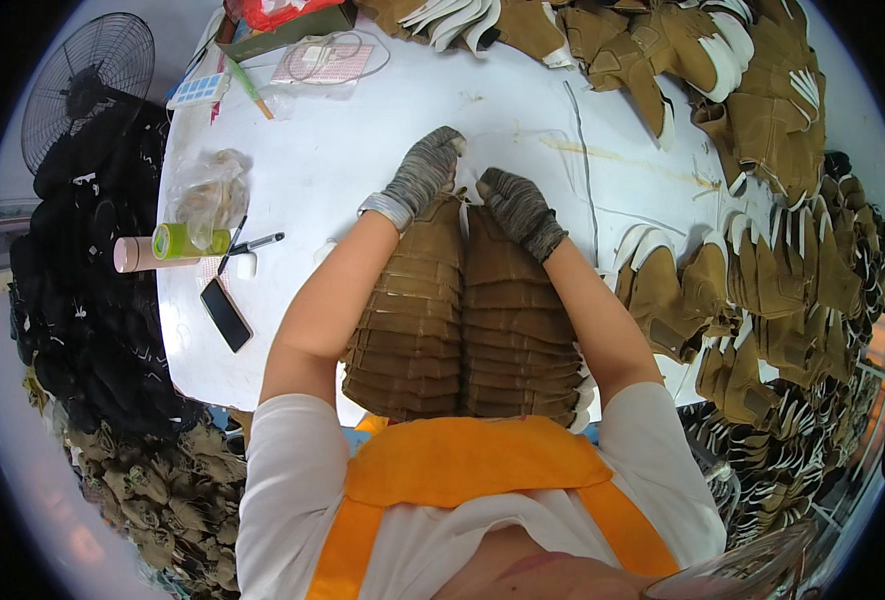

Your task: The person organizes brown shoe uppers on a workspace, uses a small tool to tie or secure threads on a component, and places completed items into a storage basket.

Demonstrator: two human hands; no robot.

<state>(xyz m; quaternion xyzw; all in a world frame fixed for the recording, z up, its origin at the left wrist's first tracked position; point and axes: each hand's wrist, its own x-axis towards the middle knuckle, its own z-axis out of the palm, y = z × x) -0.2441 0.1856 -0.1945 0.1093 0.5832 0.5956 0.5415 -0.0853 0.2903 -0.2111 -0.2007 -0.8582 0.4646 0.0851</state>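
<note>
Two rows of overlapping brown shoe uppers, a left row (403, 320) and a right row (518, 330), lie side by side between my forearms at the table's near edge. My left hand (425, 175), in a grey knit glove, is at the far end of the left row with its fingers curled. Just across the gap, my right hand (520, 212), gloved the same way, is closed over the far end of the right row. A small knot-like bit shows between the hands at the tops of the rows. Whatever the fingers grip is too small or hidden to name.
Brown uppers with white linings (663, 290) crowd the table's right side. At left are a phone (227, 315), a green roll (191, 241), a pink cylinder (135, 254) and a marker (258, 243). A dark cord (585, 150) crosses the white table (363, 110). A fan (88, 90) stands far left.
</note>
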